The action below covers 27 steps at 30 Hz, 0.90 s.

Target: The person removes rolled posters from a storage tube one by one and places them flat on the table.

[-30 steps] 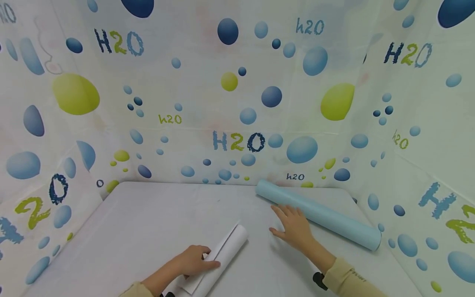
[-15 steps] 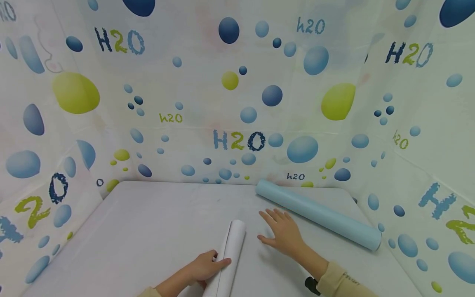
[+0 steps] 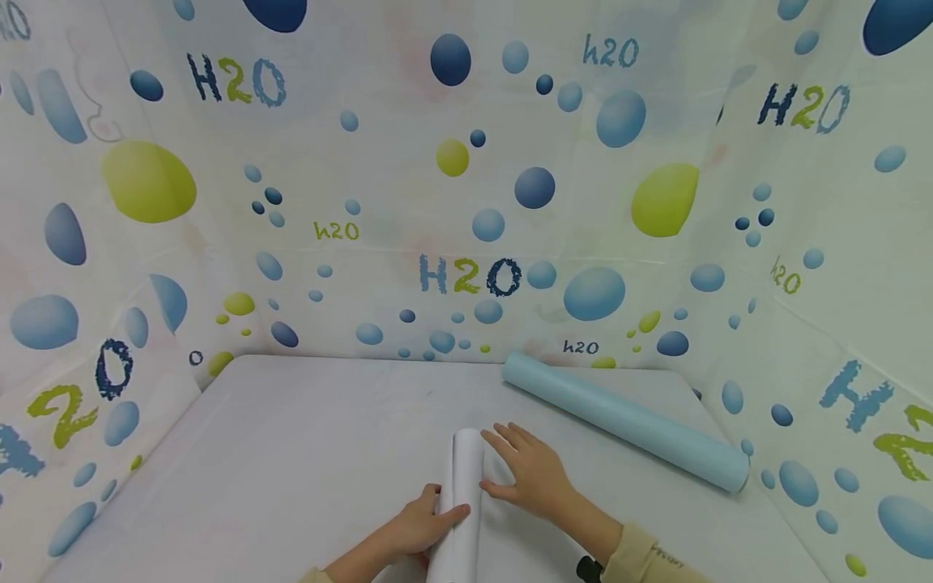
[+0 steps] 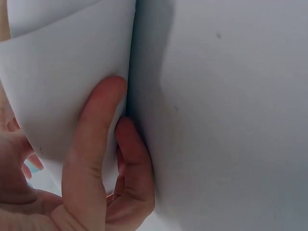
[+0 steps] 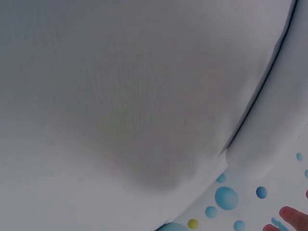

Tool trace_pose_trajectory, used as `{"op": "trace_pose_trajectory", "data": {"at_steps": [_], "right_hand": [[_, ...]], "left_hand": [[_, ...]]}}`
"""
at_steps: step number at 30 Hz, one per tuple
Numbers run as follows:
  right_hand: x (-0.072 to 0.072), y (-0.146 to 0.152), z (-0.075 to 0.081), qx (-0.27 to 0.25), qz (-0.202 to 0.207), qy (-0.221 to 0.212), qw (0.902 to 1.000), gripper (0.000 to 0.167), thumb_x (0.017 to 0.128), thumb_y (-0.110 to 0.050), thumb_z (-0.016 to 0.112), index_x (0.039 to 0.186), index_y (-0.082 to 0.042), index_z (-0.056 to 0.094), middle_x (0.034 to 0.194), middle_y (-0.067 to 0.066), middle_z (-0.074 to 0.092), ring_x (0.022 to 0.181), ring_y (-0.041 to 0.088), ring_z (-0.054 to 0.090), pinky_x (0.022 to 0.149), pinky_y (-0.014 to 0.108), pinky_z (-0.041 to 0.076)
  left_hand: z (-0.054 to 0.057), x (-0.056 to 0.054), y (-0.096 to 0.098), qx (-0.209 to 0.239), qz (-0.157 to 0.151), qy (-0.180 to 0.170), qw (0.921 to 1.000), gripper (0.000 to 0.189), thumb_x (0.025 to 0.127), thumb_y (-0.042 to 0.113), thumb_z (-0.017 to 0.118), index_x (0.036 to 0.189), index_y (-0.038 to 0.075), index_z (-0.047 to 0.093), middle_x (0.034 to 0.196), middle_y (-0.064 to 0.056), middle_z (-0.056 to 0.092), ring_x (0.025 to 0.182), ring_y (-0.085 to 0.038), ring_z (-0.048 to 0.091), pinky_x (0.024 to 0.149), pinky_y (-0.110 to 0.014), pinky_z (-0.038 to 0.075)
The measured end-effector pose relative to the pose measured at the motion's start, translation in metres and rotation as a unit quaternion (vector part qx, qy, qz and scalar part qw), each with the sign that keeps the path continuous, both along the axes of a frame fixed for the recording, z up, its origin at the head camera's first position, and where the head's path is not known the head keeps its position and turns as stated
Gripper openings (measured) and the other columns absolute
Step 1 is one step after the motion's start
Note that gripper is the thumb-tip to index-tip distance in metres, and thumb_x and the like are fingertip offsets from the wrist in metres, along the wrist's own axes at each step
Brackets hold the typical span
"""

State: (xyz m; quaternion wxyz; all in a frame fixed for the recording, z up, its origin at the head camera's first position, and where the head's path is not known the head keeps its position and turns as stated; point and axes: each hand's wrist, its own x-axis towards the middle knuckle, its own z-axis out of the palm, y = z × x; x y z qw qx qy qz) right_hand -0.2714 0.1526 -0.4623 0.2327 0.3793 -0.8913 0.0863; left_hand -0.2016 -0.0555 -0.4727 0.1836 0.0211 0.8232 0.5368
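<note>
A white roll (image 3: 468,465) of what looks like paper lies nearly straight away from me at the front middle of the table. My left hand (image 3: 421,526) grips it from the left, thumb across its top. The left wrist view shows the thumb on the roll's white sheet (image 4: 62,72) with curled fingers beside its lower edge. My right hand (image 3: 532,478), fingers spread and relaxed, is at the roll's right side near the far end; whether the fingertips touch it I cannot tell. Only fingertips (image 5: 293,219) of that hand show in the right wrist view, near the roll (image 5: 269,115).
A longer light-blue roll (image 3: 627,421) lies slantwise at the back right of the white table (image 3: 306,437). Behind the table and at its sides hangs a white curtain (image 3: 379,162) printed with bubbles and H2O lettering.
My left hand has swung the white roll from a slant to nearly straight and moved right. A loose sheet edge now lies against it. My right hand has moved left, from the blue roll to the white one.
</note>
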Motion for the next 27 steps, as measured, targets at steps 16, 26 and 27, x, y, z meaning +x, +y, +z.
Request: {"op": "trace_pose_trajectory", "data": {"at_steps": [16,26,27], "right_hand": [[0.009,-0.022,-0.007,0.011,0.058,-0.036,0.9976,0.058,0.078,-0.053,0.063,0.123,-0.017,0.057,0.125,0.002,0.056,0.115,0.024,0.051,0.085,0.038,0.048],[0.010,-0.040,0.004,0.060,0.031,-0.200,0.9774,0.055,0.078,-0.049,0.065,0.125,-0.024,0.054,0.130,0.000,0.052,0.120,0.022,0.047,0.087,0.041,0.046],[0.010,-0.041,0.004,0.056,0.027,-0.208,0.9762,0.056,0.078,-0.048,0.066,0.126,-0.023,0.053,0.129,0.002,0.053,0.119,0.022,0.048,0.086,0.041,0.047]], "left_hand": [[0.000,0.004,0.005,0.032,0.013,-0.012,0.9993,0.085,0.087,0.042,0.059,0.137,-0.009,0.013,0.101,-0.030,0.048,0.077,-0.032,0.060,0.051,-0.047,0.052],[-0.004,0.005,0.004,0.062,-0.006,-0.016,0.9979,0.084,0.088,0.032,0.060,0.138,-0.009,0.006,0.105,-0.029,0.047,0.083,-0.031,0.058,0.051,-0.049,0.051],[-0.004,0.004,0.004,0.066,-0.007,-0.016,0.9977,0.084,0.088,0.031,0.060,0.138,-0.010,0.006,0.105,-0.029,0.047,0.083,-0.031,0.058,0.052,-0.049,0.052]]}}
